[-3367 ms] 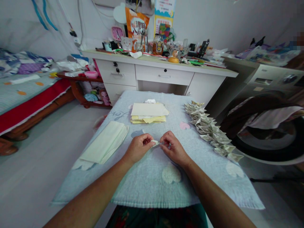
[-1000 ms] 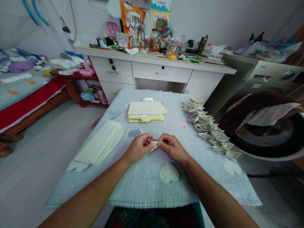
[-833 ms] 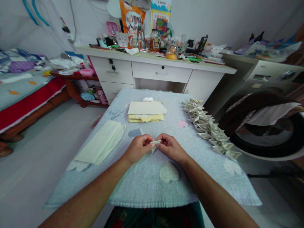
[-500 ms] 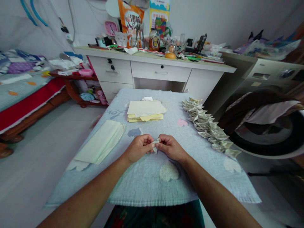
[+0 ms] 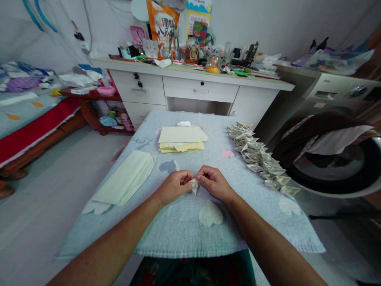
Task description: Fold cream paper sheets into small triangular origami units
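Note:
A small folded piece of paper [image 5: 194, 187], pale and printed, comes to a point at its lower end. My left hand [image 5: 176, 184] pinches it from the left between thumb and fingers. On the other side, my right hand [image 5: 214, 182] has thumb and forefinger closed at the paper's upper right corner. Both hands are over the cloth-covered table [image 5: 181, 234]. Along the right side lies a long cluster of folded paper pieces [image 5: 258, 155] with pointed tips. My fingers hide part of the paper.
Beyond my hands lies a stack of cream and yellow paper sheets [image 5: 182, 136]. A folded pale green sheet [image 5: 125, 178] rests at the left. Behind the table stands a white desk [image 5: 199, 85] crowded with items; a washing machine [image 5: 336, 99] is at the right.
My right hand has shifted slightly up on the paper, its fingers now at the upper corner. More of the paper's lower part shows. The camera view has moved a little.

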The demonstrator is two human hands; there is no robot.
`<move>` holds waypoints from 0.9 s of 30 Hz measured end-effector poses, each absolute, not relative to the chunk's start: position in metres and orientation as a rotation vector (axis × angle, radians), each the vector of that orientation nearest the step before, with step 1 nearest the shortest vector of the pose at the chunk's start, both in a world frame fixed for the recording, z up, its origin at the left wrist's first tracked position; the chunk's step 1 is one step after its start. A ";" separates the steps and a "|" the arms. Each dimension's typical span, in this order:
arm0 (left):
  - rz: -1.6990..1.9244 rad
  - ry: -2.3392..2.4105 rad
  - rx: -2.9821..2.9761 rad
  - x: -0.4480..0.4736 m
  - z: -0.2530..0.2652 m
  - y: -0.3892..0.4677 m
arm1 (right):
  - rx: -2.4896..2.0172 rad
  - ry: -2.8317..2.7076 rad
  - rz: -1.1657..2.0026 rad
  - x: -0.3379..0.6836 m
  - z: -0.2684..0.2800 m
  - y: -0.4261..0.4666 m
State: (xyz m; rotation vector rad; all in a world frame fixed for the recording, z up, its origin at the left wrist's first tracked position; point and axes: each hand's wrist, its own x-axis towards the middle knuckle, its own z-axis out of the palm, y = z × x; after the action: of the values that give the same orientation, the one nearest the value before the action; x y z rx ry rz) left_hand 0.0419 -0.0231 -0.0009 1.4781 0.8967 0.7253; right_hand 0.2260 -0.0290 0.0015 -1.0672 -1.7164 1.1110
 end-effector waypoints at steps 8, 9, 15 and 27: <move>0.918 0.852 1.312 0.039 0.000 -0.019 | -1.044 -1.774 1.163 0.219 0.000 -0.035; 0.920 0.842 1.297 0.039 0.000 -0.019 | -1.046 -1.816 1.122 0.219 0.000 -0.035; 0.917 0.898 1.352 0.039 0.000 -0.019 | -1.044 -1.945 0.904 0.219 0.006 -0.035; 0.811 0.906 1.376 0.041 -0.001 -0.022 | -0.999 -1.951 0.823 0.217 0.009 -0.033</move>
State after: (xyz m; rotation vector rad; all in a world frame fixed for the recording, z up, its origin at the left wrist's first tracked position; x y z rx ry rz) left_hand 0.0409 -0.0219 -0.0010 1.3761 0.9055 0.8108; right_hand 0.2169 -0.0332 0.0089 -0.9988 -1.9505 0.8234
